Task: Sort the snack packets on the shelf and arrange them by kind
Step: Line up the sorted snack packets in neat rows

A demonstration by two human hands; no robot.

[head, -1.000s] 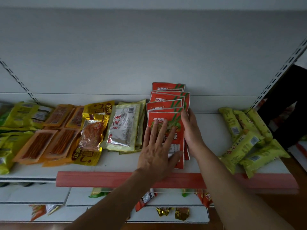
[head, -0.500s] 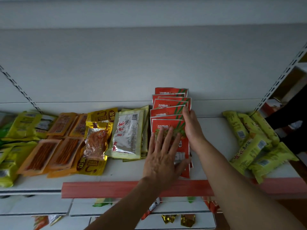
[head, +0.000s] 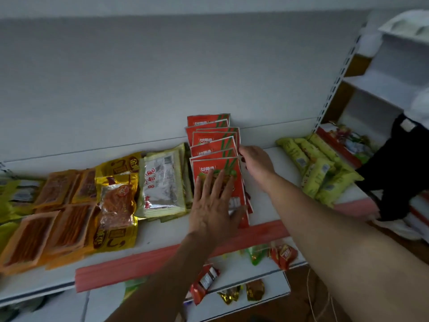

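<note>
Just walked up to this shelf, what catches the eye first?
The row of red packets in the middle of the shelf stands out, overlapping front to back. The left hand lies flat on the front one, and the right hand touches the row's right edge. To the left lie orange packets, to the right yellow-green packets.

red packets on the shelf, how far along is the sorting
Mostly done: orange packets, silver packets and green packets each lie grouped. In hand: the red packets form one overlapping row, left hand flat on the front one, right hand at its right edge. Left: probably squaring that row, and maybe the loose packets on the lower shelf.
</note>
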